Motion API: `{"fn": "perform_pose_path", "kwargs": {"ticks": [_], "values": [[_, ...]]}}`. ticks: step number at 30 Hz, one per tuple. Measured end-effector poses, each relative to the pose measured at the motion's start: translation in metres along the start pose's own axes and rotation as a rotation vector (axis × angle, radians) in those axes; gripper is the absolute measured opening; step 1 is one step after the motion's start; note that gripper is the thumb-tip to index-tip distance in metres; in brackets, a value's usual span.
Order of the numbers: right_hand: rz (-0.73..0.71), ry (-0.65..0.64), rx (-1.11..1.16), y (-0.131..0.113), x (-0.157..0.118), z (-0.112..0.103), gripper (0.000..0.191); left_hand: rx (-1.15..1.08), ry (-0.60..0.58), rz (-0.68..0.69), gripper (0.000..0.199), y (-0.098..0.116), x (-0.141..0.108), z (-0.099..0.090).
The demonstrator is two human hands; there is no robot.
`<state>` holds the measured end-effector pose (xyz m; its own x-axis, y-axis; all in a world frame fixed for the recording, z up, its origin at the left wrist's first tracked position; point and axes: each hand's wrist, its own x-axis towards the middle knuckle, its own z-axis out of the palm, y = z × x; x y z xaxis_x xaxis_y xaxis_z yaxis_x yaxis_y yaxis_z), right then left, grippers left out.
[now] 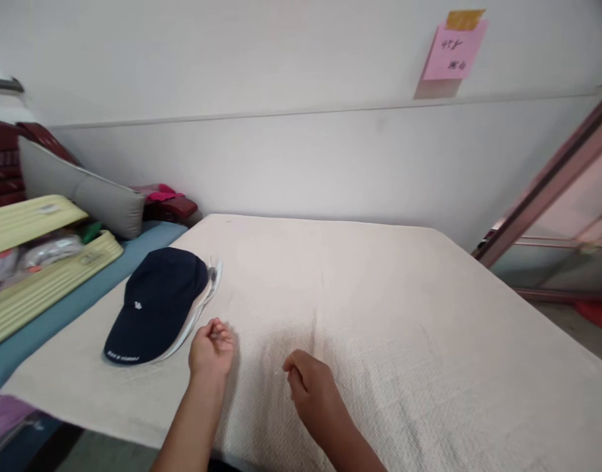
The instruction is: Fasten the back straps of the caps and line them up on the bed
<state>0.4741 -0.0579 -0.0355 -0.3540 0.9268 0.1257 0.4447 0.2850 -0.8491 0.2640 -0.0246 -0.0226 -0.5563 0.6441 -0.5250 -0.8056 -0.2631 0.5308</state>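
Note:
A dark navy cap [159, 303] lies at the left of the cloth-covered table, its brim toward the near left, with lighter cap edges and a strap showing beneath its right side. Just right of the brim is my left hand [212, 349], palm up with its fingers curled in and nothing seen in them; it is apart from the cap. My right hand [308, 387] hovers over the near middle of the table, its fingers curled together, and nothing shows in it.
The beige cloth [374, 295] has wrinkles near its front. At the left stand a grey cushion [84, 187] and a yellow container [55, 282] with packets. A white wall with a pink note [456, 51] rises behind; a framed glass panel [551, 229] is at the right.

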Motion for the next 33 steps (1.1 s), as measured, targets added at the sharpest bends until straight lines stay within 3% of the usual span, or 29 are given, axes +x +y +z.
{"fn": "perform_pose_path", "kwargs": {"ticks": [4, 8, 18, 27, 33], "values": [[-0.061, -0.066, -0.056, -0.003, -0.001, 0.014, 0.019, -0.061, 0.113, 0.108, 0.019, 0.029, 0.013, -0.014], [-0.063, -0.081, -0.067, 0.000, 0.000, 0.020, 0.018, -0.086, 0.162, 0.119, 0.015, 0.046, 0.022, -0.025], [-0.045, -0.119, -0.083, 0.002, 0.001, 0.031, 0.019, -0.139, 0.208, 0.063, 0.008, 0.054, 0.030, -0.029], [-0.052, -0.157, -0.114, 0.001, -0.002, 0.032, 0.019, -0.178, 0.158, 0.050, 0.015, 0.058, 0.030, -0.029], [-0.051, -0.166, -0.122, 0.002, -0.002, 0.032, 0.019, -0.166, -0.004, 0.177, 0.028, 0.063, 0.027, -0.024]]}}
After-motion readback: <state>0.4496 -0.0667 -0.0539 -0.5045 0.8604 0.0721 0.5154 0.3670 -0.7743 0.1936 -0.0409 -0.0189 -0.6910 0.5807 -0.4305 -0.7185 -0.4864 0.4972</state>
